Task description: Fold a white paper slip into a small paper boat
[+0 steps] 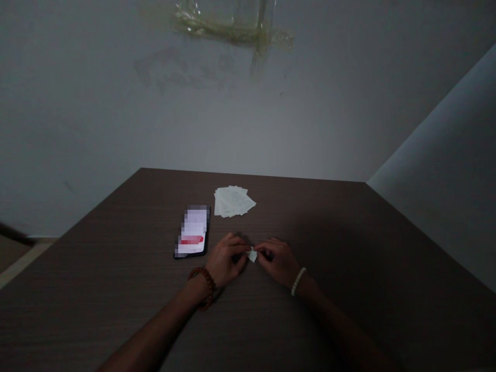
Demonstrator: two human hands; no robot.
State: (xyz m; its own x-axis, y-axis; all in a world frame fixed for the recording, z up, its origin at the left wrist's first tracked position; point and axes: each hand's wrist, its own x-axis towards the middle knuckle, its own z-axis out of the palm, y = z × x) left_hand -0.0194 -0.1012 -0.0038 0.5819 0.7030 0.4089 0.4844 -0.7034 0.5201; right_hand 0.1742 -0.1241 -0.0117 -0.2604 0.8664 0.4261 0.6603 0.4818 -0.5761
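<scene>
Dim light, dark wood worktop (pixel 116 289). Far left: phone (pixel 192 232), screen lit, flat on the worktop, clear of the hands. Left wrist carries brown beads (pixel 205 285). Left hand (pixel 227 258) rests knuckles up, fingertips closed in a pinch on the left edge of a small pale paper (pixel 252 254). Behind, towards the wall, a fanned pile of slips (pixel 232 201) lies loose, well apart from the hands. The paper sits low between both hands, at or just above the worktop; I cannot tell whether it touches. It looks folded to a point, though it is too small to read the creases. Right hand (pixel 279 261) mirrors the left, fingertips pinched on the paper's right edge; white bracelet (pixel 298 281) at that wrist. Judgement: fine folding at this size goes best with edges matched before pressing, one hand pinning while the other runs the crease, and the piece pressed against the worktop for a sharp line. No container in view; nothing is boxed or trayed. Old tape (pixel 232 26) on the wall above.
</scene>
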